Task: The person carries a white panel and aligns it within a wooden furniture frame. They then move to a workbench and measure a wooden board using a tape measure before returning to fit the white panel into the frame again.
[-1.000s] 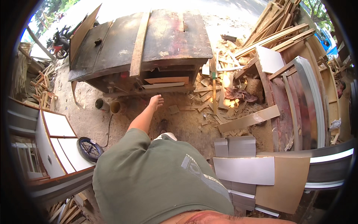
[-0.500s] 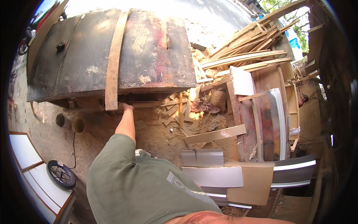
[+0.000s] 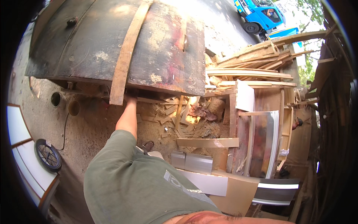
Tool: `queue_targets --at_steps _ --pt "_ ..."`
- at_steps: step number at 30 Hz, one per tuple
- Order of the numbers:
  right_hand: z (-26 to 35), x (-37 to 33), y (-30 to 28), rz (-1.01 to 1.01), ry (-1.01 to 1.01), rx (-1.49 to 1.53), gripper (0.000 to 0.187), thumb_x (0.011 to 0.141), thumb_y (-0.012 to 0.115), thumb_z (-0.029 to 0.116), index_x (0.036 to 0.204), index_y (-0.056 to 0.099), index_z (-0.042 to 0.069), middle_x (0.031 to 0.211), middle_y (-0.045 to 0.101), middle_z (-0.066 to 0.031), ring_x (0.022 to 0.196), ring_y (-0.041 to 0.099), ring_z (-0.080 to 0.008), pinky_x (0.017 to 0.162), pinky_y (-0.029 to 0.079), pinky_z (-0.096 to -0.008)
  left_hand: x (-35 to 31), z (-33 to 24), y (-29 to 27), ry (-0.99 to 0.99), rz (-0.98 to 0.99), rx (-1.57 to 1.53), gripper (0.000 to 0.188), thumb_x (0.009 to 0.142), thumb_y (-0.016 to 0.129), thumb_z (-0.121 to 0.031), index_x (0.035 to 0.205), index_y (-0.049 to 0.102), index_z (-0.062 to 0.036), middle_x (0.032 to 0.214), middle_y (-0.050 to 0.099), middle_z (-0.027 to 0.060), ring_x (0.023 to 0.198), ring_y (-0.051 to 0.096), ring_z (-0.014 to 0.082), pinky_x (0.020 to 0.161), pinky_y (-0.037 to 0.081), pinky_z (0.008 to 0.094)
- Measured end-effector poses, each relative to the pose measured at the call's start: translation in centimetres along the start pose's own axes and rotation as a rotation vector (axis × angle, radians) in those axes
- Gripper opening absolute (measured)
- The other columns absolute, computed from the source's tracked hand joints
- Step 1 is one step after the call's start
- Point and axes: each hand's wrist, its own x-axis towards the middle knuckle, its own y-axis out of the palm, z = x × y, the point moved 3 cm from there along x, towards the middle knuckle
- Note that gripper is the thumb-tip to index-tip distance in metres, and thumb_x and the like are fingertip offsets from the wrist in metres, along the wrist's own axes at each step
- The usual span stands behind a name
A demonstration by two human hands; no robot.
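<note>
My left hand (image 3: 131, 96) reaches under the front edge of a large, dark wooden worktable (image 3: 89, 52). Its fingers are hidden in the shadow beneath the tabletop, so what they touch or hold does not show. Just beside the hand, the end of a long wooden plank (image 3: 126, 56) sticks out past the table edge; the plank lies across the stained top. My left arm is stretched out from a green sleeve. My right hand is out of sight.
Wood offcuts and shavings (image 3: 171, 112) litter the ground right of the table. Stacked timber (image 3: 253, 71) lies behind them. Flat panels (image 3: 231, 194) are near my right side. Two round containers (image 3: 74, 108) and a spoked wheel (image 3: 48, 155) are at left. A blue truck (image 3: 261, 16) is on the road.
My view has shifted, bringing the table nearer and a blue truck into sight at the upper right. My left hand stays under the table edge, now deeper in shadow.
</note>
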Motion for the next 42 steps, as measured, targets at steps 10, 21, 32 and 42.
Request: queue_targets --at_steps 10,21,32,42 --pt "9.6 14.1 -5.0 0.224 -0.228 -0.186 0.038 0.094 0.070 0.032 0.106 0.072 -0.003 0.090 0.073 -0.0121 0.080 0.068 -0.0183 0.072 0.054 -0.0333 -13.4 -2.4 -8.4 -0.144 0.258 2.145 0.064 0.092 0.059 -0.059 0.118 0.072 -0.0028 0.126 0.067 0.0197 0.115 0.064 0.0343 0.099 0.048 0.0424" --pt "25.2 36.1 -2.3 0.580 -0.349 -0.364 0.037 0.093 0.070 0.032 0.104 0.071 -0.003 0.089 0.073 -0.0131 0.077 0.068 -0.0210 0.070 0.054 -0.0354 -42.2 -19.8 -24.6 -0.051 -0.839 1.743 0.067 0.093 0.065 -0.049 0.127 0.062 0.0087 0.135 0.058 0.0288 0.126 0.056 0.0419 0.101 0.046 0.0498" --pt "32.0 25.5 15.3 0.767 -1.001 -0.811 0.063 0.089 0.071 0.044 0.127 0.062 -0.005 0.117 0.068 -0.0234 0.103 0.066 -0.0297 0.085 0.053 -0.0399 -50.6 -10.5 -30.9 -0.100 -0.977 1.177 0.067 0.094 0.062 -0.056 0.126 0.064 0.0025 0.111 0.070 0.0221 0.101 0.068 0.0383 0.084 0.054 0.0522" --pt "45.8 18.5 21.9 0.705 -0.949 -0.637 0.070 0.085 0.078 0.043 0.130 0.058 -0.006 0.115 0.067 -0.0194 0.103 0.064 -0.0241 0.085 0.051 -0.0362 -41.0 -26.0 -28.3 -0.088 -0.662 1.830 0.066 0.091 0.063 -0.058 0.092 0.073 0.0068 0.082 0.073 0.0204 0.075 0.072 0.0338 0.074 0.055 0.0472"
